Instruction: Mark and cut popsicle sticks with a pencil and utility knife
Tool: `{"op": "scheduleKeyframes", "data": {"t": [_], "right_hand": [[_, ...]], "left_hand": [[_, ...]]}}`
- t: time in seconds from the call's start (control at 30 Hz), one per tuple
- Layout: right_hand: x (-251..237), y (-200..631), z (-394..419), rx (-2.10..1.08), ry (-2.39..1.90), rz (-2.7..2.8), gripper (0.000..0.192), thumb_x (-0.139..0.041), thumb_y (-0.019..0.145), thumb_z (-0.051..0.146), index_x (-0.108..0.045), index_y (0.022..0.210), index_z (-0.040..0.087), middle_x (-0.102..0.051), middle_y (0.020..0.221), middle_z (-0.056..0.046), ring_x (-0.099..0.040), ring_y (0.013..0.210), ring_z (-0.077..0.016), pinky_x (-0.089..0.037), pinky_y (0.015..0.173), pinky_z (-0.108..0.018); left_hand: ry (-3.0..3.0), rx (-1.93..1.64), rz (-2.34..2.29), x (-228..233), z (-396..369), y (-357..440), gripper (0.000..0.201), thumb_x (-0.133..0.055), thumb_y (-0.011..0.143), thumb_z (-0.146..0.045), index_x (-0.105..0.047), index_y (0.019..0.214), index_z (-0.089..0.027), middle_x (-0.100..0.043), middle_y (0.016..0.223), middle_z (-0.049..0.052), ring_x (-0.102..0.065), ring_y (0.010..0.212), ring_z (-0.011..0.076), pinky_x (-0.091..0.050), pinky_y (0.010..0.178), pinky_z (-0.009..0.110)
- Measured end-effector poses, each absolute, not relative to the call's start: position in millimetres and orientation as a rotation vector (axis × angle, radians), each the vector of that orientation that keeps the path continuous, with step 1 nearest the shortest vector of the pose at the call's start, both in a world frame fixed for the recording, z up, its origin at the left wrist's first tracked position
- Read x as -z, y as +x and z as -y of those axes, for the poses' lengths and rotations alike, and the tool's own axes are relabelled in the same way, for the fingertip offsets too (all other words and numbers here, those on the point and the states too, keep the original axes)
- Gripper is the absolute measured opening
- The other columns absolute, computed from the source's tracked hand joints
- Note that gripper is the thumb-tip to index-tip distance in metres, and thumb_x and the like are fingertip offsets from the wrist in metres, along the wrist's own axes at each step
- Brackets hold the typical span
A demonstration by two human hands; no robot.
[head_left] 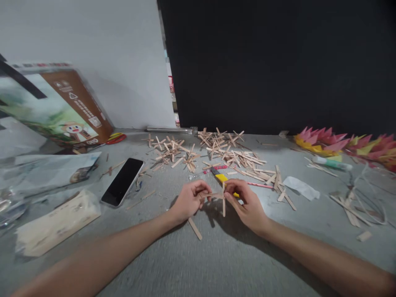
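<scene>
My left hand (pixel 190 200) pinches one end of a flat wooden craft stick that reaches across to the right. At its other end an upright craft stick (pixel 224 206) crosses it, and my right hand (pixel 246 202) grips that crossing between thumb and fingers. Whether the two sticks are joined I cannot tell. Below my left hand a loose craft stick (pixel 195 229) lies on the grey table. Just behind my right hand is a yellow-handled cutter (pixel 221 177), partly hidden by the fingers.
Piles of crossed craft sticks (pixel 173 150) spread across the back. A phone (pixel 123 181) and a plastic-wrapped packet (pixel 58 222) lie left, before a printed bag (pixel 71 111). Pink-yellow paper petals (pixel 324 142), a glue tube (pixel 332 163) and a crumpled tissue (pixel 301 188) are right.
</scene>
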State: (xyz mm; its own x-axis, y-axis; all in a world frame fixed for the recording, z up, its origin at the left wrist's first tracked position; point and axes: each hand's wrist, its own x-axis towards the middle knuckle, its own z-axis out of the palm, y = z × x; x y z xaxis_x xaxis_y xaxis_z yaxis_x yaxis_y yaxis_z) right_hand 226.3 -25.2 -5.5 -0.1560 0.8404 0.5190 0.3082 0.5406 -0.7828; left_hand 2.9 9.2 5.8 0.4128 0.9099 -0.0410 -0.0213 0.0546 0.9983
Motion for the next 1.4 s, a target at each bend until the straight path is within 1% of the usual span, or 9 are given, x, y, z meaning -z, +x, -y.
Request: {"op": "scheduleKeyframes", "data": {"t": [0.13, 0.23, 0.37, 0.57, 0.97, 1.13, 1.2, 1.3, 1.4], "right_hand": [[2, 227, 25, -0.653, -1.030, 1.731, 0.014, -0.061, 0.109, 0.030, -0.070, 0.118, 0.026, -0.074, 0.104, -0.006, -0.072, 0.092, -0.0186, -0.059, 0.082, -0.031], [-1, 229, 25, -0.657, -1.006, 1.768, 0.019, -0.063, 0.108, 0.030, -0.073, 0.123, 0.027, -0.077, 0.111, -0.007, -0.073, 0.095, -0.0188, -0.060, 0.083, -0.031], [-1, 229, 26, -0.642, -0.984, 1.766, 0.021, -0.068, 0.105, 0.029, -0.076, 0.124, 0.028, -0.079, 0.111, -0.006, -0.074, 0.089, -0.0170, -0.063, 0.081, -0.030], [-1, 228, 24, -0.616, -0.939, 1.742, 0.019, -0.070, 0.103, 0.029, -0.080, 0.119, 0.027, -0.081, 0.113, -0.009, -0.078, 0.105, -0.0227, -0.065, 0.088, -0.036], [2, 229, 22, -0.661, -0.885, 1.801, 0.016, -0.077, 0.099, 0.028, -0.080, 0.115, 0.028, -0.082, 0.106, -0.006, -0.077, 0.100, -0.0220, -0.061, 0.094, -0.040], [-2, 228, 23, -0.651, -0.962, 1.863, 0.019, -0.071, 0.103, 0.031, -0.077, 0.121, 0.028, -0.078, 0.104, -0.006, -0.073, 0.095, -0.0214, -0.060, 0.086, -0.038], [-5, 229, 23, -0.635, -0.986, 1.874, 0.021, -0.069, 0.104, 0.031, -0.075, 0.124, 0.028, -0.077, 0.106, -0.007, -0.072, 0.094, -0.0216, -0.060, 0.084, -0.037], [-7, 228, 25, -0.562, -0.975, 1.880, 0.023, -0.069, 0.104, 0.031, -0.071, 0.126, 0.028, -0.074, 0.110, -0.008, -0.069, 0.094, -0.0220, -0.058, 0.085, -0.038], [-4, 228, 27, -0.478, -0.982, 1.835, 0.029, -0.075, 0.099, 0.032, -0.065, 0.126, 0.027, -0.069, 0.115, -0.010, -0.066, 0.100, -0.0239, -0.056, 0.086, -0.039]], "left_hand": [[1.270, -0.942, -0.910, -10, -11, 3, 0.029, -0.077, 0.086, -0.042, -0.066, 0.088, -0.016, -0.067, 0.070, 0.001, -0.045, 0.042, 0.0056, -0.033, 0.045, 0.020], [1.256, -0.976, -0.916, -11, -11, 3, 0.027, -0.078, 0.084, -0.040, -0.066, 0.088, -0.016, -0.067, 0.070, 0.000, -0.044, 0.042, 0.0052, -0.032, 0.044, 0.019], [1.247, -0.978, -0.909, -8, -12, 3, 0.027, -0.078, 0.085, -0.040, -0.065, 0.088, -0.016, -0.067, 0.070, 0.000, -0.045, 0.043, 0.0052, -0.031, 0.045, 0.019], [1.257, -0.972, -0.901, -6, -14, 2, 0.033, -0.079, 0.087, -0.042, -0.063, 0.100, -0.017, -0.068, 0.071, 0.000, -0.051, 0.046, 0.0074, -0.036, 0.048, 0.020], [1.395, -0.839, -0.807, -8, -7, -1, 0.034, -0.071, 0.096, -0.050, -0.064, 0.097, -0.017, -0.064, 0.064, -0.003, -0.056, 0.048, 0.0094, -0.041, 0.051, 0.021], [1.399, -0.859, -0.826, -11, -3, 1, 0.031, -0.071, 0.097, -0.047, -0.065, 0.098, -0.017, -0.063, 0.061, -0.003, -0.058, 0.048, 0.0111, -0.042, 0.051, 0.021], [1.412, -0.901, -0.859, -11, -2, 2, 0.028, -0.071, 0.097, -0.044, -0.067, 0.101, -0.017, -0.068, 0.066, 0.000, -0.064, 0.054, 0.0136, -0.049, 0.056, 0.024], [1.448, -1.002, -0.912, -10, -2, 1, 0.027, -0.072, 0.097, -0.041, -0.069, 0.110, -0.017, -0.079, 0.088, 0.007, -0.076, 0.073, 0.0187, -0.060, 0.072, 0.029], [1.522, -1.053, -0.950, -6, -1, -1, 0.033, -0.071, 0.099, -0.042, -0.069, 0.122, -0.018, -0.082, 0.107, 0.011, -0.081, 0.091, 0.0240, -0.063, 0.086, 0.035]]}}
